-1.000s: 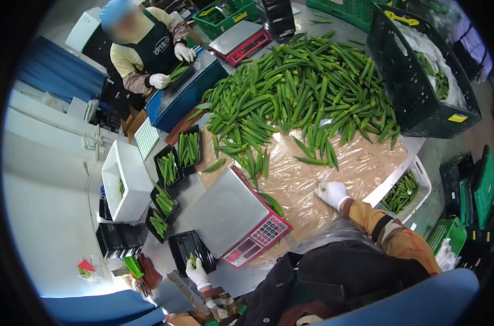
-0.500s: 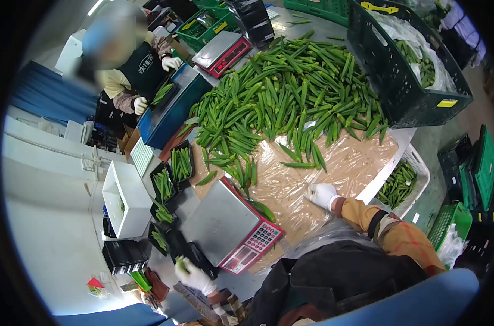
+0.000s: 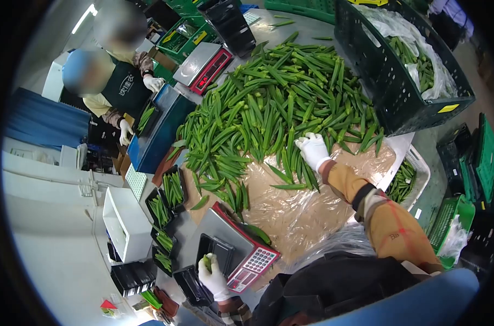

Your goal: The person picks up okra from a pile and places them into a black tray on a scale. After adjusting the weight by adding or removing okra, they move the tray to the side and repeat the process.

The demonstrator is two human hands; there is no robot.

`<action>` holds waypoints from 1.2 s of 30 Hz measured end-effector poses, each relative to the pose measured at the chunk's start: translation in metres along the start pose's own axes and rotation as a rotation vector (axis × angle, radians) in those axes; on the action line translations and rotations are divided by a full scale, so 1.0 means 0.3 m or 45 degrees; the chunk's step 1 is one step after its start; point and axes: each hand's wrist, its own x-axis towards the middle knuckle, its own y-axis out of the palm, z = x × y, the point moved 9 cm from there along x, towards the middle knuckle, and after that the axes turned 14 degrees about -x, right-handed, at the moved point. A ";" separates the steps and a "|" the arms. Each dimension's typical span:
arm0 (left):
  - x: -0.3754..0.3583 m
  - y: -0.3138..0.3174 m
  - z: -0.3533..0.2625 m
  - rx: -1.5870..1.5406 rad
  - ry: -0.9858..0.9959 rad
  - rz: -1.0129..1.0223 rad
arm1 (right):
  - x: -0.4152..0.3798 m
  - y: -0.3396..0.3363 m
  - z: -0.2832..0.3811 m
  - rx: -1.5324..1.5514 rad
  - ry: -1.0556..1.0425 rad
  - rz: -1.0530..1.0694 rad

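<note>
My left hand (image 3: 213, 280), in a white glove, is closed around a few green okra pods (image 3: 207, 263) at the near edge of a black tray (image 3: 229, 253). That tray sits on the metal plate of a red-framed digital scale (image 3: 253, 261). Beside the scale lies another black tray (image 3: 191, 287). My right hand (image 3: 314, 150), also gloved in white, reaches over the near edge of a large okra pile (image 3: 279, 103). Its fingers are apart and bent over the pods, partly hidden from above.
Filled okra trays (image 3: 161, 211) line the left table edge. A dark green crate (image 3: 410, 103) stands at the right, above a white basket (image 3: 419, 168) of okra. Across the table a co-worker (image 3: 124, 89) handles a tray near a second scale (image 3: 203, 68).
My right hand has moved away from me, from the plastic-covered table to the pile. My left hand has come toward the scale with its okra, and a black tray now sits on the plate.
</note>
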 end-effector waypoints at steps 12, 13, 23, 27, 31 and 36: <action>0.203 0.532 -0.159 -0.234 0.075 0.434 | -0.325 -0.281 -0.589 1.020 0.093 0.960; 0.239 0.548 -0.161 -0.167 0.108 0.450 | -0.408 -0.332 -0.694 0.738 0.125 1.132; 0.569 1.309 -0.356 0.163 0.738 0.899 | 0.021 -0.151 -0.531 0.803 0.373 0.450; 0.712 1.564 -0.223 0.343 0.752 0.981 | 0.240 0.081 -0.423 0.493 0.338 0.686; 0.644 1.605 -0.173 0.440 0.655 0.988 | 0.257 0.164 -0.319 0.243 0.318 0.922; 0.374 1.512 -0.186 0.266 0.748 1.130 | 0.162 0.096 -0.199 0.415 0.121 0.721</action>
